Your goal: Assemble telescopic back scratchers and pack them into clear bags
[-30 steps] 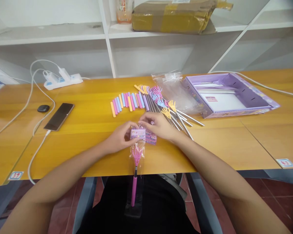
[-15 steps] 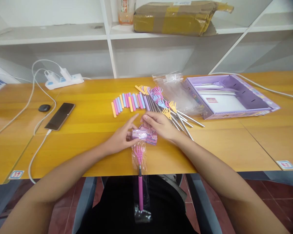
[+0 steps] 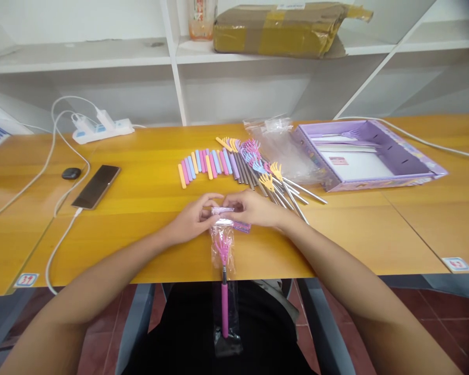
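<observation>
A pink back scratcher (image 3: 224, 307) lies inside a clear plastic bag (image 3: 231, 346) that hangs over the table's front edge. At the bag's top is a purple-pink header card (image 3: 222, 210). My left hand (image 3: 193, 220) pinches the card's left side between thumb and fingers. From the right, my right hand (image 3: 254, 208) presses thumb and fingers on the same card. More printed cards (image 3: 242, 227) lie partly hidden under my right hand. Beyond the hands are several metal rods with hand-shaped heads (image 3: 266, 181) in yellow, blue and pink, and a row of coloured handles (image 3: 195, 162).
A purple box tray (image 3: 332, 179) stands at the right, beside clear plastic bags (image 3: 283, 151). To the left lie a phone (image 3: 96, 186) on a cable, a black mouse-like object (image 3: 71, 173) and a power strip (image 3: 103, 130). A taped carton (image 3: 277, 30) sits on the shelf.
My right hand has come down and left onto the header card, its thumb now on it. My left index finger has bent inward. The bagged back scratcher has stayed nearly in place.
</observation>
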{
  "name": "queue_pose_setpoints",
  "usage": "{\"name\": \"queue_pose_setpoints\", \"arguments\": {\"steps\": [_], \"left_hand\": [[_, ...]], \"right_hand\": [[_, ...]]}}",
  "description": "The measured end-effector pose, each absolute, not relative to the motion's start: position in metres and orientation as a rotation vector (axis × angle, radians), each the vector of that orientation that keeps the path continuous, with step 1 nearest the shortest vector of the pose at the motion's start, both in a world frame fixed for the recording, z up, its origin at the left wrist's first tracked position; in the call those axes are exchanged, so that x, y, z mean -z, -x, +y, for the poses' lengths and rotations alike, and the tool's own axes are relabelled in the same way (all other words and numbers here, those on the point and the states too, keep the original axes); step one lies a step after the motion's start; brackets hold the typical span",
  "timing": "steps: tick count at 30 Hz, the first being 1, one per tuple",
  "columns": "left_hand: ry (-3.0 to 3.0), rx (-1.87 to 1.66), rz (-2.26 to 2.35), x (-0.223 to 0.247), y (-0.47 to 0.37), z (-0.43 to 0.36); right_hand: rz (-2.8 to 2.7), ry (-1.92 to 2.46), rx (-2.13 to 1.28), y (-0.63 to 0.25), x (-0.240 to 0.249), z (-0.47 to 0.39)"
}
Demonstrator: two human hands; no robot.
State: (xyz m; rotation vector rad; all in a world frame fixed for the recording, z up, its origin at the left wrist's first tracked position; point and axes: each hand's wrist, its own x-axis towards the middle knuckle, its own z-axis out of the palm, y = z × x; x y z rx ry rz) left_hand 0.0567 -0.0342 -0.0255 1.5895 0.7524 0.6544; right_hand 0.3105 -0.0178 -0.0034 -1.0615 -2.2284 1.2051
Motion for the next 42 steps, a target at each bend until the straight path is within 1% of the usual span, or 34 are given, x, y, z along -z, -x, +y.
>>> {"name": "queue_pose_setpoints", "arguments": {"steps": [4, 11, 18, 22, 25, 29, 32, 34, 36, 38, 40, 42], "left_hand": [[-1.499, -0.645, 0.729, 0.025, -0.056, -0.032], [-1.432, -0.62, 0.733, 0.021, -0.055, -0.031], [-1.375, -0.439, 0.692, 0.023, -0.053, -0.029], [-1.38, -0.335, 0.64, 0.016, -0.056, -0.033], [-1.349, -0.391, 0.636, 0.01, -0.056, -0.033], [-1.125, -0.766, 0.724, 0.003, -0.049, -0.022], [-0.94, -1.037, 0.779, 0.002, -0.045, -0.012], [-0.863, -1.149, 0.794, 0.004, -0.044, -0.007], [-0.843, -1.189, 0.774, 0.006, -0.044, -0.005], [-0.864, -1.159, 0.709, 0.007, -0.044, -0.004], [-0.903, -1.091, 0.641, 0.007, -0.043, -0.006], [-0.934, -1.033, 0.611, 0.008, -0.042, -0.007]], "right_hand": [[-2.302, 1.062, -1.376, -0.312, 0.0, -0.017], [-2.292, 1.016, -1.445, -0.312, -0.001, -0.016], [-1.978, 0.974, -1.791, -0.313, -0.004, -0.018], [-1.941, 0.89, -1.921, -0.316, -0.006, -0.015], [-1.863, 0.762, -1.981, -0.319, -0.003, -0.011], [-1.792, 0.677, -1.924, -0.32, 0.001, -0.007], [-1.98, 0.718, -1.941, -0.319, 0.0, -0.007], [-2.082, 0.752, -1.962, -0.318, -0.004, -0.008], [-2.113, 0.794, -1.961, -0.318, -0.01, -0.009], [-2.091, 0.841, -1.876, -0.323, -0.019, -0.008], [-2.037, 0.9, -1.687, -0.334, -0.033, -0.003], [-1.97, 1.04, -1.342, -0.353, -0.05, 0.007]]}}
